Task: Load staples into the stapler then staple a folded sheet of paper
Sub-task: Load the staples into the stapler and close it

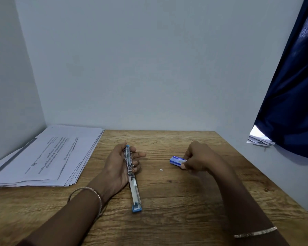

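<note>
With left hand [120, 164] cupping the opened stapler [132, 176] at frame centre and right hand [196, 158] pinching the staple box [177, 160], best keep channel upward, steady, before sliding staples in.

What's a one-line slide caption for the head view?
Left hand holds the opened stapler while right hand grips the staple box on the wooden table.

Left hand [116, 165] grips an opened silver-and-blue metal stapler [132, 176] on a wooden table [185, 201]; right hand [196, 157] pinches a small blue staple box [176, 160]
</note>
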Available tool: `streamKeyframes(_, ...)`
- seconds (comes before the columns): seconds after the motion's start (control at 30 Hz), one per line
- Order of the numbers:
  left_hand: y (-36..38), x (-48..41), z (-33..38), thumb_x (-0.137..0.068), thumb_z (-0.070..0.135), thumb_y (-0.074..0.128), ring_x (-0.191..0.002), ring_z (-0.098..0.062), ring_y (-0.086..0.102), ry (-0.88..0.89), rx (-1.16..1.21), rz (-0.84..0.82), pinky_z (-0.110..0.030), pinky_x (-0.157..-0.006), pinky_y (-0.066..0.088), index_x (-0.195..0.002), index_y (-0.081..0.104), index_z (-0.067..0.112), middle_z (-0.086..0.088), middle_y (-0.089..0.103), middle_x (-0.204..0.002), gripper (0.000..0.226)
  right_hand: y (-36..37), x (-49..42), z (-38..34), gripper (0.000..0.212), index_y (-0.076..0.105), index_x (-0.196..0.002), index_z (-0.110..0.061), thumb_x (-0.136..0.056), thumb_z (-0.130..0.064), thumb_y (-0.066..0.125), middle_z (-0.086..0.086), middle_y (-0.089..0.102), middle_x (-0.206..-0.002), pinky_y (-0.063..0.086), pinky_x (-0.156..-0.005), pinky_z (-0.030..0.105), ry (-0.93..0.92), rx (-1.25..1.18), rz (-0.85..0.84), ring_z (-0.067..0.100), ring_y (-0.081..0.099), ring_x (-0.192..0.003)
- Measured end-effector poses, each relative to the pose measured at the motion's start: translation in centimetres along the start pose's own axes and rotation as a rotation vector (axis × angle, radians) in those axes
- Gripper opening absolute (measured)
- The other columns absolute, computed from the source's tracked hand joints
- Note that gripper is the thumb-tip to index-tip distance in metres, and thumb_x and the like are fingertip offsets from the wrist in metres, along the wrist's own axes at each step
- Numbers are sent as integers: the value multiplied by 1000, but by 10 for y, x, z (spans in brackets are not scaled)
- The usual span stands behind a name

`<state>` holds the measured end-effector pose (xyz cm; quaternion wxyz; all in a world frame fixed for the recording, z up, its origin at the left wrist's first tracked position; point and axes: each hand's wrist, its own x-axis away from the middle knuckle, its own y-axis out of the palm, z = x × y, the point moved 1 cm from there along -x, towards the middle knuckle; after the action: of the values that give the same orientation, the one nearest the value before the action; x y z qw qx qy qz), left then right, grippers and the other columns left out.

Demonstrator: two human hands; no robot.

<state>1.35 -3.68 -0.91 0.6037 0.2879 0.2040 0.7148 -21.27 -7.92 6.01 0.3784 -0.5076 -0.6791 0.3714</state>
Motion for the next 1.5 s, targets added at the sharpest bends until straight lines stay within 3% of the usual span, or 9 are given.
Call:
streamKeyframes(0.1,3,1,0,-103,31,39,-38,-15,47,6,-12,-1,-18,-35,37,-79,53,9,-18,70,-68,36,4,-1,-2,22,76,-101,3,-83,-7,80,14,74,-78,55,-59,23,33,-56,-31,17,65,-59)
streamKeyframes(0.3,5,4,-1,-105,33,41,-50,-18,62,-38,0,-57,-24,-46,50,-76,55,13,-12,69,-68,38,2,-6,2,21,73,-93,5,-74,3,82,19,78,-79,65,-77,43,18,-145,153,27,77,-69)
streamKeyframes(0.43,9,6,-2,-105,34,43,-70,-24,76,-63,27,-87,-32,-60,63,-79,58,11,-19,77,-86,38,4,-5,-7,13,73,-80,-5,-77,-5,85,8,74,-61,64,-60,31,-221,-453,323,13,72,-52)
streamKeyframes(0.57,11,6,-4,-105,35,43,-86,-30,77,-80,67,-106,-42,-75,63,-83,58,10,-24,76,-99,37,20,4,-28,12,79,-88,-5,-78,-4,84,10,78,-73,60,-61,22,-465,-644,208,14,75,-62)
streamKeyframes(0.73,10,6,-3,-105,35,44,-72,-27,76,-87,155,-79,-45,-70,64,-84,55,8,-18,72,-80,36,37,8,-44,19,81,-98,-8,-80,-3,81,6,81,-89,64,-78,31,-625,-612,138,18,79,-81)
streamKeyframes(0.9,14,8,-5,-106,39,38,-87,-31,73,-148,157,-112,-48,-92,55,-122,58,-5,-21,69,-108,51,49,12,-51,26,80,-106,-10,-85,3,74,6,81,-92,64,-77,26,-736,-498,184,10,77,-81)
streamKeyframes(1.0,18,13,-8,-107,37,33,-107,-35,71,-197,179,-140,-49,-97,52,-108,73,-7,-23,71,-121,60,53,11,-53,19,79,-99,-5,-83,5,75,9,80,-86,64,-73,28,-734,-487,214,15,78,-77)
streamKeyframes(1.27,24,18,-11,-107,38,35,-84,-28,59,-228,141,-53,-50,-102,46,-109,59,-6,-12,47,-78,50,56,9,-53,16,81,-93,-6,-84,5,74,11,80,-81,58,-62,14,-729,-396,216,9,73,-65)
streamKeyframes(1.5,22,15,-13,-107,38,35,-85,-29,70,-202,123,-57,-50,-98,51,-128,52,-7,-23,69,-85,52,57,10,-54,15,82,-92,-4,-83,6,74,14,80,-83,62,-61,22,-653,-466,179,21,77,-70)
